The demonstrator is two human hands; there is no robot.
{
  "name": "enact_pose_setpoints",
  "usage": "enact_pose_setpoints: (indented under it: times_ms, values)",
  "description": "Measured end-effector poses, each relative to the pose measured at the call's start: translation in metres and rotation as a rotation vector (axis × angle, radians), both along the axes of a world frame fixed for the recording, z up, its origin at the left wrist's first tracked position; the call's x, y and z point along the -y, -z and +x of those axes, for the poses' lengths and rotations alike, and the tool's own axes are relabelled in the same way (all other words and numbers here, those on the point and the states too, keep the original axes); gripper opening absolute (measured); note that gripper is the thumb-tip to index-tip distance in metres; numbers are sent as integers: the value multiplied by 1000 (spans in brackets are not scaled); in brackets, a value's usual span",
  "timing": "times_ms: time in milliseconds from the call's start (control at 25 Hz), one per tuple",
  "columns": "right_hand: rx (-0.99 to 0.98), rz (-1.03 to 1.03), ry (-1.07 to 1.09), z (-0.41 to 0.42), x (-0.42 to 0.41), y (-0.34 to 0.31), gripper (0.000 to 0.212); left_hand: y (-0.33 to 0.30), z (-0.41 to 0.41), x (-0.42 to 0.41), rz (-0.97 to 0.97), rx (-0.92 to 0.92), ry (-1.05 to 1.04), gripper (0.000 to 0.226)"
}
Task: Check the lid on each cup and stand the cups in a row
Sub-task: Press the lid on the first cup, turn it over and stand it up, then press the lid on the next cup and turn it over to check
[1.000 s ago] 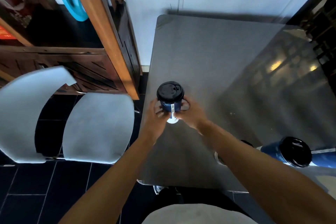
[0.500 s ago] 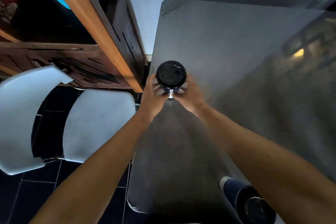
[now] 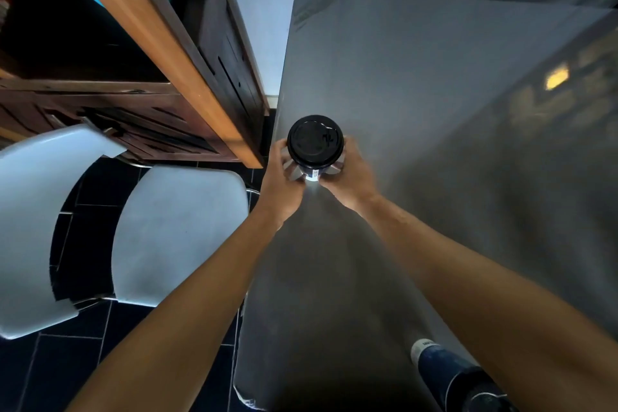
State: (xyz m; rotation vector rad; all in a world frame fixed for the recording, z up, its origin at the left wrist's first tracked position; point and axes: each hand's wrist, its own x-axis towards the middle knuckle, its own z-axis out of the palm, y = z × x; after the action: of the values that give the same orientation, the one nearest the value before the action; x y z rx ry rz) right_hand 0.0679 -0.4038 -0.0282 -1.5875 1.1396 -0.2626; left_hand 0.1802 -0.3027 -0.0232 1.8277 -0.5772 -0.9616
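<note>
Two hands on one cup. The left hand and right hand wrap the sides of a dark blue paper cup with a black plastic lid, fingers curled round the wall from either side, cup held between the palms. The cup is upright; whether its base touches the grey glossy tabletop or hangs just above it I cannot tell, as the lid hides the base. It sits near the table's edge on the left-hand side, just beyond the fingertips.

Step in hand, as I judge it: standing this cup in place, with the lid looking seated flat and level all round.

A second dark blue paper cup lying on its side is near the right forearm, well apart from the held cup, close to the person.

The next move calls for letting go cleanly without tipping the cup, then reaching back toward the body for the lying cup, pressing its lid and standing it just beside the first.

A white moulded chair stands off the left forearm.
</note>
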Motion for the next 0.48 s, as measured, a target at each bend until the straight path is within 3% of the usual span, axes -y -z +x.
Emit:
enact_pose_setpoints:
  times_ms: [160, 280, 480]
  values:
    - [-131, -27, -54, -10, -3, -5, 80, -5, 3, -10, 35, -37, -42, 86]
    - [-236, -13, -68, -33, -10, -20, 90, -11, 2, -32, 93, -59, -121, 82]
    - [-321, -145, -64, -86, -32, -56, 76, -17, -21, -81, 91, -81, -153, 69]
